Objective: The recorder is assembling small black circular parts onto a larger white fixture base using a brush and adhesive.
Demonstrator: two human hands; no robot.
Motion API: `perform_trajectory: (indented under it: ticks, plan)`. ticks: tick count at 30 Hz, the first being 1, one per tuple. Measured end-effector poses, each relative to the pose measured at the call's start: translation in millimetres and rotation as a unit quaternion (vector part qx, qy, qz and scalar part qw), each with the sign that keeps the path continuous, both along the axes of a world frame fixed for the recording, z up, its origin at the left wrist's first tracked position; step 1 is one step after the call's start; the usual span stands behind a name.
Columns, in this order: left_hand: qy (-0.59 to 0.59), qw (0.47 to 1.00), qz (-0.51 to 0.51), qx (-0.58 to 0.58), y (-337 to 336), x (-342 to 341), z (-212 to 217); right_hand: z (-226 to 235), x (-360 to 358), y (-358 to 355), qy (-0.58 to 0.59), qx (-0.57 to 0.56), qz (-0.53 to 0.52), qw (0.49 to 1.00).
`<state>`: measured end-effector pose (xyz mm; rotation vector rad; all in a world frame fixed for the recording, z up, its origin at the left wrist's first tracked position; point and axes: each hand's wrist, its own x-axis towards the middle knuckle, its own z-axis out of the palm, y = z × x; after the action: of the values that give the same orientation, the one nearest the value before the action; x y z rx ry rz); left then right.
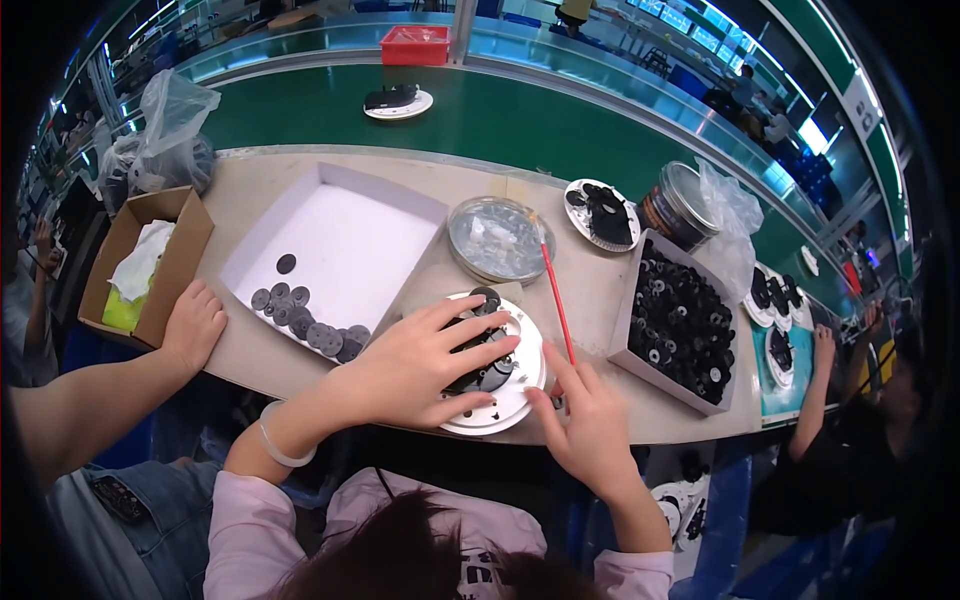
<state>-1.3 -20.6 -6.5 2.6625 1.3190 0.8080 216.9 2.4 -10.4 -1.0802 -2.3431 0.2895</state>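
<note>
A round white plastic base lies near the table's front edge, carrying a black mechanism with small round parts. Across this mechanism my left hand is spread, its fingers apart and covering much of it. My right hand is at the base's right side, thumb and index finger stretched apart at the rim. A red-handled brush slants from a round clear dish down to my right hand. Its lower end passes behind the fingers; whether they touch it is hidden.
Left stands a white tray with dark gears; right, a box of black gears. Another person's hand rests beside a cardboard box. Behind are a tin, another loaded white base and a green conveyor.
</note>
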Motion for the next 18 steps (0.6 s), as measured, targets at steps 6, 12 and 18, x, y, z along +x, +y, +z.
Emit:
perform_trajectory:
  ticks: [6,12,18]
  plan:
    - [0.006,1.000,-0.003,0.001,4,4,-5,1,-3,9,-0.014,-0.041,0.001,0.999]
    - [-0.006,0.999,0.030,0.017,1,7,-17,55,-23,37,0.035,0.012,0.025,0.999]
    - [-0.097,0.995,0.000,-0.035,-1,9,-31,46,-134,63,-0.017,0.076,0.332,0.940]
